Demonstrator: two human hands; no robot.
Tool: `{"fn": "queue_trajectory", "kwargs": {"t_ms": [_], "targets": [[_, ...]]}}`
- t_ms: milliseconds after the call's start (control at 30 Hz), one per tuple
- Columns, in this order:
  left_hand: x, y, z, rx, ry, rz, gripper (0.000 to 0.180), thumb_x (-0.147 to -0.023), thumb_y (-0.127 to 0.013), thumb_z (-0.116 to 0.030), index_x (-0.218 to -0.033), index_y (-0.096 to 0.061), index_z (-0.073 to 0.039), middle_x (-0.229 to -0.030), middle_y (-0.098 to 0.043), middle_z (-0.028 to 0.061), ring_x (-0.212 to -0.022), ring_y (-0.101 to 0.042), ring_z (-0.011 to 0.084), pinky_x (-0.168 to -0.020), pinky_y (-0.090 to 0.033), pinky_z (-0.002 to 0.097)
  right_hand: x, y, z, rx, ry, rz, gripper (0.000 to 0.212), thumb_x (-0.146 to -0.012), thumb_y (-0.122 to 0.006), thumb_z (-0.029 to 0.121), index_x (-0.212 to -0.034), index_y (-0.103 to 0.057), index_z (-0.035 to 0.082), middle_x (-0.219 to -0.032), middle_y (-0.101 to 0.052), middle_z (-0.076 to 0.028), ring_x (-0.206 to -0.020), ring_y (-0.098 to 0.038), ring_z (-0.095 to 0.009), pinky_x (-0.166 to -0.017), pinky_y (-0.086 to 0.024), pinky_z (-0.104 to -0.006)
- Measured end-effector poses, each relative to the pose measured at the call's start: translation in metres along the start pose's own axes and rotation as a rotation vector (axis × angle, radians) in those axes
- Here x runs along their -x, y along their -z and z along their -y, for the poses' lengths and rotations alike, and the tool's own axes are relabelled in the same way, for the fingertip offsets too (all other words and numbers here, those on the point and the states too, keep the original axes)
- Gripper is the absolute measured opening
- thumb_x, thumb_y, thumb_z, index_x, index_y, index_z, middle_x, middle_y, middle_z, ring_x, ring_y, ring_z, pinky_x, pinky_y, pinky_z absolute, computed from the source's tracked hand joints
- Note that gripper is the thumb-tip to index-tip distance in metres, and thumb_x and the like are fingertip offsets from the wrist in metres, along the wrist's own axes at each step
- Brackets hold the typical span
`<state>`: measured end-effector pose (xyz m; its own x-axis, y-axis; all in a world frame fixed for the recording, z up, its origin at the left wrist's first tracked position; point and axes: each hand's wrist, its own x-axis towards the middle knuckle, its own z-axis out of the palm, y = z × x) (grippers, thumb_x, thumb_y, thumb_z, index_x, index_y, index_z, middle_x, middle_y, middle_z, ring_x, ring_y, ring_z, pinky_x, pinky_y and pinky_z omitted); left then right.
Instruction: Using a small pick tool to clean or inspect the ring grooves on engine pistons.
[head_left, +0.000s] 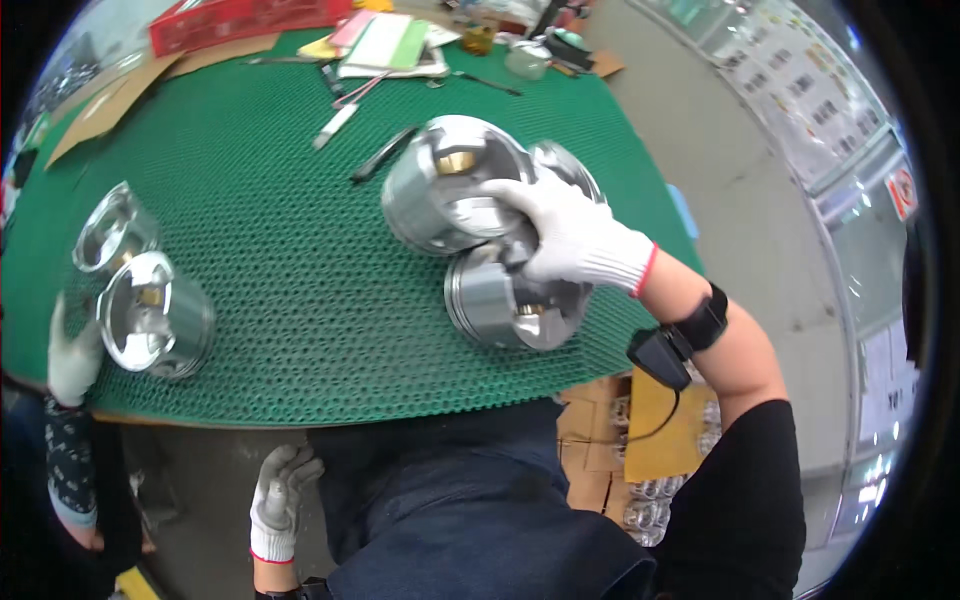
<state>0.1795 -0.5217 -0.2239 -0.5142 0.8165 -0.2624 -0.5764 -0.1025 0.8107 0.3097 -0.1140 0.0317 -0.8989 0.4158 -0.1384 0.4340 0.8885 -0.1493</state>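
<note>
My right hand (pixel 575 230), in a white knit glove with a red cuff, lies over a cluster of silver metal pistons. Its fingers grip the skirt edge of the large upper piston (pixel 410 200), which shows a brass-coloured bushing inside. A second piston (pixel 480 305) lies on its side just below the hand. Part of a third piston (pixel 567 165) shows behind the hand. My left hand (pixel 278 505), gloved alike, hangs below the table edge beside my dark apron. Its fingers are loosely bent and apart, with nothing in them.
The table has a green textured mat (pixel 300 270). At its left, a co-worker's gloved hand (pixel 75 350) is beside two more pistons (pixel 185 320). A black-handled tool (pixel 383 155), papers (pixel 390 45) and a red crate (pixel 245 22) lie farther back. Cardboard boxes (pixel 590 445) stand below at right.
</note>
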Motion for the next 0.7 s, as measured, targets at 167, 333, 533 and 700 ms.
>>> {"fn": "queue_trajectory", "kwargs": {"t_ms": [167, 333, 533, 700], "targets": [[0.049, -0.033, -0.036, -0.183, -0.046, -0.231, 0.078, -0.084, -0.067, -0.051, -0.136, -0.041, 0.002, -0.130, -0.053, 0.0218, -0.116, -0.056, 0.0339, -0.101, -0.043, 0.0496, -0.066, -0.002, 0.000, 0.199, 0.260, 0.233, 0.076, -0.065, -0.071, 0.017, -0.138, -0.048, 0.016, -0.107, -0.062, -0.017, -0.100, -0.061, -0.035, -0.089, -0.051, -0.0408], [0.017, -0.085, -0.097, -0.526, -0.118, -0.227, 0.052, -0.081, -0.071, -0.042, -0.105, -0.058, 0.003, -0.099, -0.065, 0.0193, -0.090, -0.064, 0.0286, -0.085, -0.050, 0.0394, -0.027, 0.005, -0.060, -0.135, 0.338, -0.382, 0.061, -0.078, -0.069, 0.027, -0.136, -0.051, 0.018, -0.124, -0.061, -0.013, -0.117, -0.059, -0.029, -0.100, -0.048, -0.0390], [-0.110, -0.214, -0.154, -1.310, -0.778, 0.725, 0.041, -0.059, -0.077, -0.018, -0.098, -0.070, -0.006, -0.097, -0.068, 0.0101, -0.091, -0.066, 0.0299, -0.086, -0.052, 0.0443, 0.008, -0.060, -0.172, 0.020, -0.094, -0.332, 0.042, -0.091, -0.055, 0.036, -0.129, -0.057, 0.020, -0.120, -0.061, -0.014, -0.111, -0.059, -0.034, -0.097, -0.047, -0.0431], [-0.130, -0.265, -0.098, -1.850, -1.005, 0.397, 0.064, -0.068, -0.077, -0.016, -0.127, -0.055, -0.006, -0.119, -0.061, 0.0152, -0.100, -0.061, 0.0328, -0.092, -0.046, 0.0412, -0.006, -0.107, -0.162, 0.276, -0.001, -0.442, 0.034, -0.095, -0.049, 0.020, -0.128, -0.056, 0.023, -0.094, -0.061, -0.010, -0.088, -0.062, -0.031, -0.078, -0.052, -0.0432]]}}
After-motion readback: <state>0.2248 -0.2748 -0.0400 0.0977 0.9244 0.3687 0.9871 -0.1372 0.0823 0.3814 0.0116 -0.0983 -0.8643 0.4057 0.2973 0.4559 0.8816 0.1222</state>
